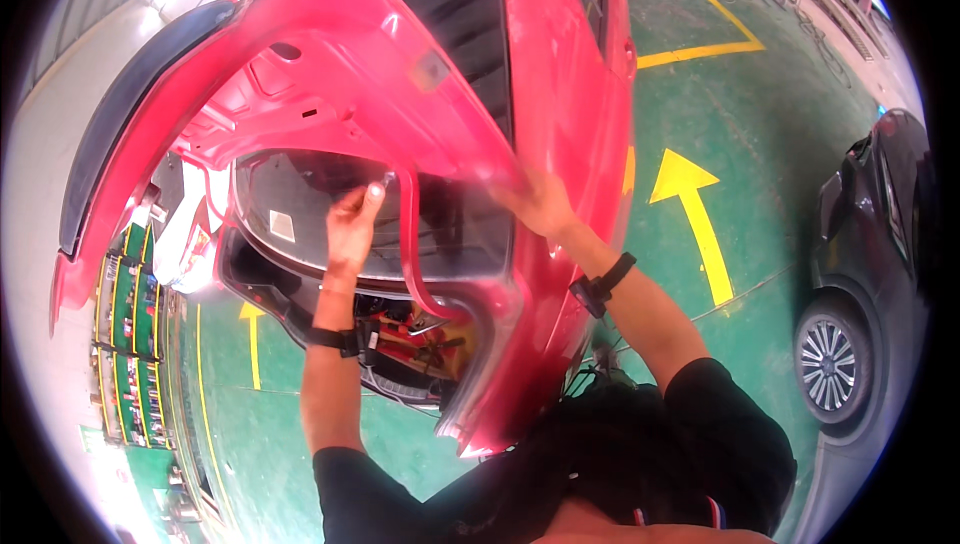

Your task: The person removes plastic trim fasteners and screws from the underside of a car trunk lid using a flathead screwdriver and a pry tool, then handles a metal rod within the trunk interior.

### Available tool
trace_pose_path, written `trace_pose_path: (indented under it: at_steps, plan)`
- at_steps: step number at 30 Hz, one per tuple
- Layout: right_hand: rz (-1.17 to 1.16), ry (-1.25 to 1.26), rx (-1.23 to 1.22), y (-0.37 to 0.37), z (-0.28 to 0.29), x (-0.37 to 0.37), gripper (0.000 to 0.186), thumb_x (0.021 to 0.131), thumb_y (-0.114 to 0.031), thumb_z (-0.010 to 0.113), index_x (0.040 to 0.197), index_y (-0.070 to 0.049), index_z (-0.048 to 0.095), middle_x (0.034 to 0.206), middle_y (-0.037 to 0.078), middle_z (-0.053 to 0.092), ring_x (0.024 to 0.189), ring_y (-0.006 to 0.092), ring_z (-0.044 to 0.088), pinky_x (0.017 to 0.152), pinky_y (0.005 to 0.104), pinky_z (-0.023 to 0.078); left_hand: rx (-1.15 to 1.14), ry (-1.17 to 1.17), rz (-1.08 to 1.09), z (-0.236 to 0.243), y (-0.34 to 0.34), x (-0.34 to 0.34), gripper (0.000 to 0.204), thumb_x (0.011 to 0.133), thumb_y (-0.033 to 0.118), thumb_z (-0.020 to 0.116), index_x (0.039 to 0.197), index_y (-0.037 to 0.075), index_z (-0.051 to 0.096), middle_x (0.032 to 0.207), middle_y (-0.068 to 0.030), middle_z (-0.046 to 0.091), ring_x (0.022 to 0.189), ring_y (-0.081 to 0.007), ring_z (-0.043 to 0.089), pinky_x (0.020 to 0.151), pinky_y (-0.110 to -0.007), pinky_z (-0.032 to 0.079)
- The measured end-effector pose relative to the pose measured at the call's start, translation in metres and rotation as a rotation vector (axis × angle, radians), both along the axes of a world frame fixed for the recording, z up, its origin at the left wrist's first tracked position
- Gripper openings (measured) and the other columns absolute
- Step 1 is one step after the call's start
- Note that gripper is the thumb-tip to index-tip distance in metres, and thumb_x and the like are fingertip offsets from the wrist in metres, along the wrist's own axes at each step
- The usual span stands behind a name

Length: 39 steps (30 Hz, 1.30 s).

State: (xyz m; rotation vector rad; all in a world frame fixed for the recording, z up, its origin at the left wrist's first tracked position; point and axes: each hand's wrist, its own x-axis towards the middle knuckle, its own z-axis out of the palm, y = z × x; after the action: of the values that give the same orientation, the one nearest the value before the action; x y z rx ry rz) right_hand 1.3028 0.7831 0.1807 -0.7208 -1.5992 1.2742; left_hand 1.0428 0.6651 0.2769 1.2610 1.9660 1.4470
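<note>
The red trunk lid [330,74] of a red car [560,144] stands raised in front of me. Below it a curved red hinge arm [410,234] runs down into the trunk opening. Just left of that arm's upper end is my left hand [350,229], its fingers curled in and its thumb pointing up. Something small and pale shows by the thumb tip, too small to name. My right hand [540,206] is at the lid's lower right corner, against the red bodywork; its fingers are smeared and partly hidden. A black band sits on each wrist.
The rear window [440,224] lies behind the hinge arm. Inside the trunk opening are loose parts and wiring [425,344]. A dark car [870,244] is parked at the right. Shelves [130,334] with small items stand at the left. Yellow arrows [700,229] mark the green floor.
</note>
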Motion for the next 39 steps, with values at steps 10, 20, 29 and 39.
trace_pose_path:
  at_steps: [10, 20, 29, 39]
  plan:
    - [-0.014, 0.005, 0.014, 0.003, -0.011, -0.004, 0.035, 0.089, -0.024, 0.076, 0.118, -0.007, 0.07, 0.086, 0.006, 0.072, 0.069, 0.0083, 0.061, 0.068, 0.0256, 0.052, 0.107, 1.464, -0.135, 0.105, 0.011, 0.007, 0.044, 0.069, 0.048, 0.081, 0.071, 0.006, 0.066, 0.085, -0.007, 0.068, 0.089, -0.0271, 0.063, 0.083, -0.04, 0.045]
    - [-0.019, -0.01, -0.032, 0.004, -0.009, -0.005, 0.037, 0.088, -0.025, 0.077, 0.118, -0.005, 0.07, 0.086, 0.005, 0.072, 0.073, 0.007, 0.06, 0.069, 0.0258, 0.052, -0.142, 0.085, -0.041, -0.007, 0.016, -0.01, 0.056, 0.09, 0.048, 0.07, 0.121, 0.002, 0.068, 0.12, -0.0114, 0.067, 0.111, -0.0212, 0.06, 0.101, -0.037, 0.044]
    - [-0.058, -0.084, 0.025, 0.015, -0.017, -0.003, 0.041, 0.086, -0.034, 0.079, 0.111, -0.003, 0.071, 0.087, 0.01, 0.074, 0.078, 0.0137, 0.067, 0.072, 0.0298, 0.052, -0.085, -0.158, -0.025, -0.02, 0.019, -0.002, 0.067, 0.089, 0.055, 0.069, 0.125, -0.002, 0.064, 0.117, -0.0085, 0.068, 0.107, -0.0158, 0.058, 0.097, -0.036, 0.045]
    - [-0.158, -0.005, 0.105, -0.005, -0.002, -0.009, 0.051, 0.084, -0.036, 0.081, 0.112, 0.004, 0.068, 0.099, 0.015, 0.074, 0.088, 0.021, 0.07, 0.083, 0.0349, 0.053, 0.096, -0.113, 0.168, -0.005, -0.136, 0.013, 0.036, 0.097, 0.042, 0.065, 0.081, 0.01, 0.062, 0.07, 0.0089, 0.043, 0.066, -0.0029, 0.039, 0.058, -0.023, 0.033]
